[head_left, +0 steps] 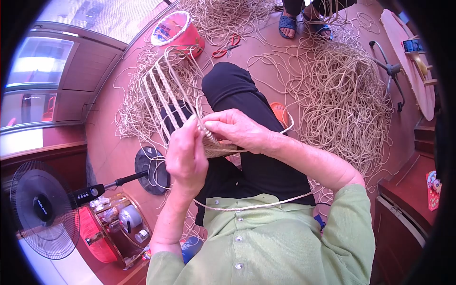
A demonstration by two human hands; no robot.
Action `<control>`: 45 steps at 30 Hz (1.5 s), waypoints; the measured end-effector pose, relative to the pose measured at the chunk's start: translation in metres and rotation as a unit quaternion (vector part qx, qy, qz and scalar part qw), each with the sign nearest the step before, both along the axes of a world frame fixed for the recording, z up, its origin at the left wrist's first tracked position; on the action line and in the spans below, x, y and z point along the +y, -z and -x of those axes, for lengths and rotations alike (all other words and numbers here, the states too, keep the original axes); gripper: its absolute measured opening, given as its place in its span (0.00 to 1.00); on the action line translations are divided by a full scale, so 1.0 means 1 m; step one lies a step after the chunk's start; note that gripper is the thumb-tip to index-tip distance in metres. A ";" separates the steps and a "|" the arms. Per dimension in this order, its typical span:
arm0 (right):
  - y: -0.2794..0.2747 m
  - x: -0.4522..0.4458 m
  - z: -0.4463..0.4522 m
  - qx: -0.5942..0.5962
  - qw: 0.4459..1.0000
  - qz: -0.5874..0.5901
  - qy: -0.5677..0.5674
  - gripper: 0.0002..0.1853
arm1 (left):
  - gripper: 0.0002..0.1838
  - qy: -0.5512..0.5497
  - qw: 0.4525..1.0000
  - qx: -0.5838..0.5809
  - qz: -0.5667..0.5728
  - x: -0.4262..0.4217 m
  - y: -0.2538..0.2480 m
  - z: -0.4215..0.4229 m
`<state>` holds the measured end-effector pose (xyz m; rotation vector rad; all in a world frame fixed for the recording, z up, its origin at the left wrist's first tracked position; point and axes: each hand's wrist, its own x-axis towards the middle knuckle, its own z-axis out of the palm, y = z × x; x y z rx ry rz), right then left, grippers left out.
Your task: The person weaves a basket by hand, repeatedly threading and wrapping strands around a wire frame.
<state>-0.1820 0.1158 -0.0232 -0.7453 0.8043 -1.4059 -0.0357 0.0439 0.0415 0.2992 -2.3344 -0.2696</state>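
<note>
Across my lap lies a frame wrapped with beige cord (164,88), its parallel strands running up and to the left. My left hand (186,154) is closed at the near edge of the strands, its fingers pinched on the cord. Right beside it, my right hand (240,130) is closed on the cord too, thumb and fingertips pressed together over a tightly wound part. A loose length of cord (256,206) runs across my green shirt and the dark trousers. The woven part under my hands is partly hidden.
Piles of loose cord (339,99) cover the floor on both sides. A pink bucket (192,40) and red-handled scissors (227,48) are ahead. A fan (43,209) stands at left. Another person's feet in blue sandals (287,24) are at the top.
</note>
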 end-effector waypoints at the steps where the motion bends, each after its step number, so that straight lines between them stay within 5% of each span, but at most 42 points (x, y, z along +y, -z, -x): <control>1: 0.002 0.001 0.001 -0.024 1.000 -0.004 -0.002 0.15 | 0.29 0.000 1.000 0.001 -0.004 0.002 0.000 0.006; 9: -0.019 0.013 -0.007 -0.068 0.995 -0.022 0.068 0.14 | 0.39 0.036 0.996 -0.038 -0.066 0.004 -0.012 0.000; 12: -0.013 0.007 -0.011 -0.003 0.980 -0.030 0.197 0.14 | 0.41 0.019 0.998 0.011 -0.055 0.003 -0.027 -0.010; 14: -0.019 0.019 0.027 0.171 0.944 -0.002 0.281 0.13 | 0.37 -0.084 0.996 0.031 -0.026 -0.004 -0.046 -0.035; 16: -0.009 0.038 0.063 0.267 0.891 0.020 0.368 0.13 | 0.31 -0.181 0.964 0.077 -0.179 -0.014 -0.050 -0.066; 19: -0.014 0.038 0.042 -0.079 0.953 0.047 0.289 0.14 | 0.24 -0.166 0.866 0.128 -0.454 -0.058 -0.001 -0.117; 20: -0.024 0.024 0.027 -0.165 0.945 0.075 0.273 0.13 | 0.21 -0.144 0.865 0.128 -0.462 -0.060 0.019 -0.119; 22: -0.033 0.004 0.000 -0.255 0.927 0.103 0.256 0.10 | 0.21 -0.059 0.776 0.118 -0.617 -0.051 0.025 -0.107; 24: -0.023 -0.004 0.002 -0.290 0.925 0.101 0.225 0.07 | 0.20 -0.061 0.749 0.152 -0.642 -0.052 0.041 -0.098; 26: 0.006 0.020 0.042 -0.283 0.938 0.082 0.185 0.06 | 0.19 -0.072 0.780 0.143 -0.606 -0.055 0.041 -0.097; 27: 0.000 0.045 0.068 -0.236 0.936 0.033 0.261 0.04 | 0.19 -0.083 0.798 0.134 -0.582 -0.056 0.039 -0.100; 29: -0.005 0.134 0.165 -0.099 0.880 -0.010 0.464 0.05 | 0.18 -0.093 0.811 0.132 -0.562 -0.058 0.039 -0.108; 30: 0.028 0.217 0.257 -0.108 0.899 0.039 0.423 0.06 | 0.18 -0.098 0.800 0.144 -0.574 -0.058 0.039 -0.113; 31: 0.002 0.277 0.281 -0.070 0.830 -0.048 0.552 0.08 | 0.17 -0.116 0.797 0.151 -0.574 -0.061 0.044 -0.123; 32: 0.042 0.375 0.365 -0.131 0.812 -0.031 0.568 0.09 | 0.16 -0.133 0.795 0.157 -0.570 -0.065 0.047 -0.132; 33: 0.076 0.459 0.425 -0.037 0.722 -0.034 0.690 0.09 | 0.16 -0.161 0.800 0.177 -0.551 -0.067 0.045 -0.140; 34: 0.042 0.435 0.403 0.082 0.665 -0.129 0.731 0.09 | 0.15 -0.185 0.803 0.195 -0.531 -0.066 0.044 -0.146; 36: 0.013 0.304 0.325 0.353 0.683 -0.260 0.585 0.10 | 0.14 -0.207 0.796 0.243 -0.514 -0.065 0.045 -0.151; 38: -0.027 0.157 0.209 0.483 0.756 -0.216 0.386 0.12 | 0.13 -0.167 0.800 0.173 -0.549 -0.070 0.053 -0.159; 40: -0.062 0.069 0.109 0.536 0.821 -0.133 0.146 0.14 | 0.15 -0.087 0.777 0.047 -0.622 -0.057 0.060 -0.145; 42: -0.082 0.029 0.061 0.575 0.814 -0.078 -0.036 0.18 | 0.21 -0.053 0.795 0.012 -0.604 -0.041 0.057 -0.130; 45: -0.078 0.017 0.051 0.550 0.831 -0.074 -0.050 0.20 | 0.22 0.004 0.782 0.052 -0.621 -0.026 0.046 -0.104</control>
